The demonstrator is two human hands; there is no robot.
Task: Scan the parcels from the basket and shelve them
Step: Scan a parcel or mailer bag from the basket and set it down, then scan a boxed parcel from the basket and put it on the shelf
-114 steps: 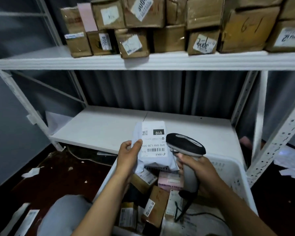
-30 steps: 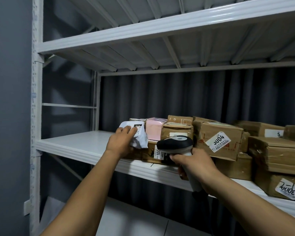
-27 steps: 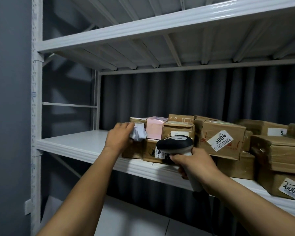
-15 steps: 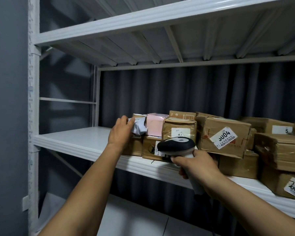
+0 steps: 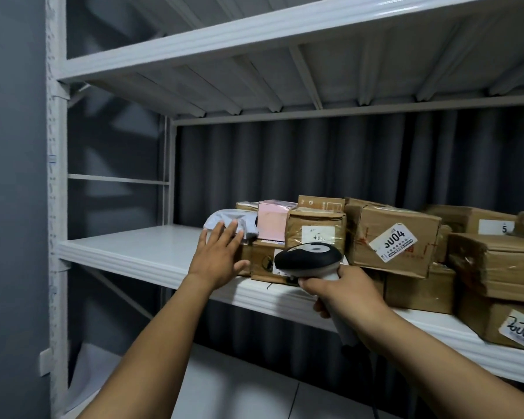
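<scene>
A crumpled white soft parcel (image 5: 224,215) lies atop the left end of the row of brown boxes (image 5: 390,240) on the white shelf (image 5: 152,252), just beside a pink box (image 5: 271,225). The black-topped scanner (image 5: 307,260) is level with the shelf edge.

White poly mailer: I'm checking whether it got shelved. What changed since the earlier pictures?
The left hand carried the white poly mailer up from the basket onto the brown boxes beside the pink box, then released it; its fingers are now straight. The right hand still grips the scanner.
</scene>
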